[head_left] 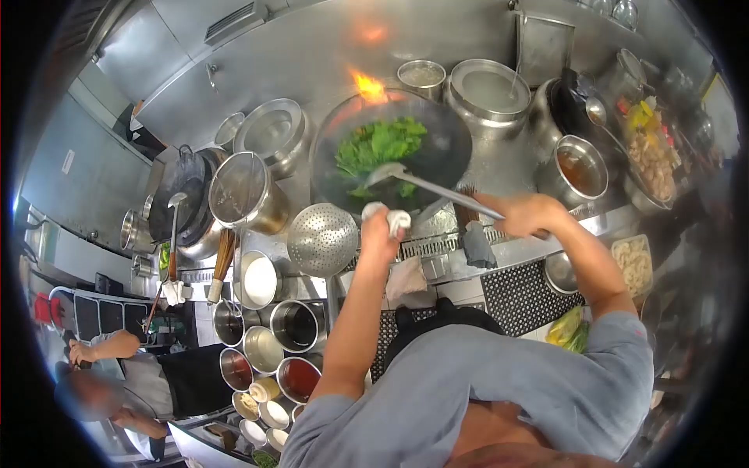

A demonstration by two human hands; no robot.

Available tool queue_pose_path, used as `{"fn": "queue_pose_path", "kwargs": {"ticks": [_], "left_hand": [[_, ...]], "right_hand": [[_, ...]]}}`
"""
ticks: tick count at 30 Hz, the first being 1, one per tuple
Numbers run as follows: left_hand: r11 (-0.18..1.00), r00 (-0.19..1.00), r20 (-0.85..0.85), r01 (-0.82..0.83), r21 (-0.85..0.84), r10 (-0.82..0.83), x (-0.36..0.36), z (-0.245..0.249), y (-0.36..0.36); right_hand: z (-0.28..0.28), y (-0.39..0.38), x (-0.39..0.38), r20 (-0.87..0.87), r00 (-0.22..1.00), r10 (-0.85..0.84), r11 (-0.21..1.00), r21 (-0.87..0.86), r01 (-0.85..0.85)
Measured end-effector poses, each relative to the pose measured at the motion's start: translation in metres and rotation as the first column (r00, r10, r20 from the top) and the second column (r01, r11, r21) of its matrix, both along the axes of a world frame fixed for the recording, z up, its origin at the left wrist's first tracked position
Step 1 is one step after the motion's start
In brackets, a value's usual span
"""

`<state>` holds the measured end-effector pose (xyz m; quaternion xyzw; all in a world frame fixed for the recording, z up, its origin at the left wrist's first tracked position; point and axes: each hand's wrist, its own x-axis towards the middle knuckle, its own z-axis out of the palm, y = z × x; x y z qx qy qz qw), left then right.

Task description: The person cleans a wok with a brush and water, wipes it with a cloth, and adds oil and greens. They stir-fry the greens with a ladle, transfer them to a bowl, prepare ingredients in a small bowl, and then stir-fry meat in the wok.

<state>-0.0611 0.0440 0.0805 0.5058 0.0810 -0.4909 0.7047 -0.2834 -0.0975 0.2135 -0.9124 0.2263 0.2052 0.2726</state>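
Observation:
A large black wok (449, 156) sits on the stove in front of me, with green leafy vegetables (386, 144) in it. My left hand (377, 234) is closed around a folded white cloth (399, 221) at the wok's near rim; the cloth and fingers hide whether a handle is under it. My right hand (532, 217) grips the long handle of a metal ladle (437, 189). The ladle's head is inside the wok, by the near side of the greens. Flames (368, 86) rise behind the wok's far rim.
A perforated strainer (322, 240) lies left of the wok, near a tall pot (269, 204). Several sauce containers (299, 378) stand lower left. Pots (490, 93) line the back, and a bowl of brown liquid (581, 168) is at right. Another person (144, 382) stands at far left.

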Motion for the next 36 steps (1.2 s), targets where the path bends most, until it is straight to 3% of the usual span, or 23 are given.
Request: {"fn": "queue_pose_path", "kwargs": {"ticks": [1, 2, 3, 5, 7, 9, 10, 15, 16, 17, 18, 19, 20, 22, 23, 25, 30, 32, 33, 35, 36], "left_hand": [[0.998, 0.995, 0.073, 0.068, -0.001, -0.068, 0.008, -0.014, -0.006], [0.999, 0.989, 0.141, 0.032, 0.001, -0.032, 0.007, -0.046, -0.009], [1.000, 0.978, 0.210, -0.006, -0.005, 0.006, 0.001, -0.069, -0.011], [0.999, 0.982, 0.186, 0.037, 0.032, -0.042, -0.038, -0.051, 0.019], [0.996, 0.974, 0.209, -0.083, -0.020, 0.085, -0.055, -0.036, 0.033], [0.986, 0.975, 0.161, -0.141, -0.085, 0.153, -0.033, -0.045, 0.026], [0.989, 0.975, 0.175, -0.129, -0.071, 0.139, -0.012, -0.052, 0.013], [0.995, 0.981, 0.168, 0.098, 0.000, -0.096, 0.030, -0.048, -0.010], [0.970, 0.889, 0.388, 0.221, 0.104, -0.244, 0.019, -0.038, 0.005], [0.897, 0.335, 0.833, 0.179, 0.404, -0.441, 0.016, -0.072, 0.013], [0.756, -0.190, 0.820, 0.318, 0.572, -0.540, -0.003, -0.002, 0.033], [0.680, -0.517, 0.700, 0.274, 0.680, -0.492, -0.009, 0.030, 0.039], [0.679, -0.657, 0.638, 0.255, 0.689, -0.401, -0.015, 0.052, 0.040], [0.672, -0.795, 0.554, 0.271, 0.689, -0.248, -0.022, 0.071, 0.031], [0.669, -0.793, 0.548, 0.255, 0.698, -0.268, -0.025, 0.082, 0.029], [0.669, -0.904, 0.400, 0.204, 0.715, -0.152, -0.032, 0.100, 0.023], [0.666, -0.947, 0.294, 0.133, 0.734, -0.134, -0.032, 0.115, 0.019], [0.655, -0.953, 0.276, 0.127, 0.745, -0.129, -0.034, 0.116, 0.018], [0.651, -0.952, 0.268, 0.110, 0.751, -0.150, -0.033, 0.117, 0.018], [0.649, -0.948, 0.261, 0.083, 0.756, -0.184, -0.028, 0.121, 0.022], [0.642, -0.941, 0.270, 0.081, 0.762, -0.202, -0.027, 0.124, 0.025]], "right_hand": [[0.003, 0.004, 0.007, 0.001, 0.997, -0.080, 0.997, 0.002, 0.080], [-0.067, -0.019, 0.014, 0.176, 0.981, -0.077, 0.994, -0.057, 0.088], [-0.063, -0.008, 0.012, 0.169, 0.982, -0.082, 0.994, -0.055, 0.093], [-0.043, 0.021, 0.017, 0.084, 0.960, -0.266, 0.959, -0.075, 0.272], [-0.053, 0.023, -0.027, 0.373, 0.899, -0.228, 0.970, 0.008, 0.242], [-0.040, 0.035, -0.059, 0.485, 0.840, -0.244, 0.969, 0.094, 0.227], [-0.033, 0.037, -0.058, 0.475, 0.848, -0.234, 0.972, 0.102, 0.211], [-0.042, 0.030, 0.000, 0.289, 0.838, -0.463, 0.884, 0.083, 0.460], [-0.069, 0.014, 0.007, 0.270, 0.856, -0.441, 0.896, 0.085, 0.435], [-0.109, 0.000, 0.012, 0.344, 0.877, -0.336, 0.933, -0.004, 0.359], [-0.137, -0.005, 0.014, 0.412, 0.885, -0.216, 0.958, -0.085, 0.274], [-0.132, -0.006, 0.007, 0.401, 0.899, -0.175, 0.971, -0.082, 0.225], [-0.113, -0.003, 0.001, 0.392, 0.910, -0.135, 0.981, -0.078, 0.179], [-0.070, 0.006, 0.001, 0.261, 0.925, -0.275, 0.962, 0.078, 0.263], [-0.073, 0.002, 0.007, 0.263, 0.929, -0.260, 0.965, 0.090, 0.245], [-0.074, -0.011, 0.021, 0.225, 0.893, -0.390, 0.919, 0.157, 0.362], [-0.085, -0.021, 0.071, 0.365, 0.768, -0.526, 0.848, 0.293, 0.441], [-0.137, -0.045, 0.088, 0.644, 0.758, -0.105, 0.959, -0.136, 0.249], [-0.127, -0.043, 0.081, 0.648, 0.752, -0.118, 0.957, -0.129, 0.261], [-0.091, -0.029, 0.062, 0.477, 0.879, -0.023, 0.992, -0.101, 0.081], [-0.092, -0.020, 0.045, 0.521, 0.852, 0.049, 0.981, -0.188, 0.058]]}}
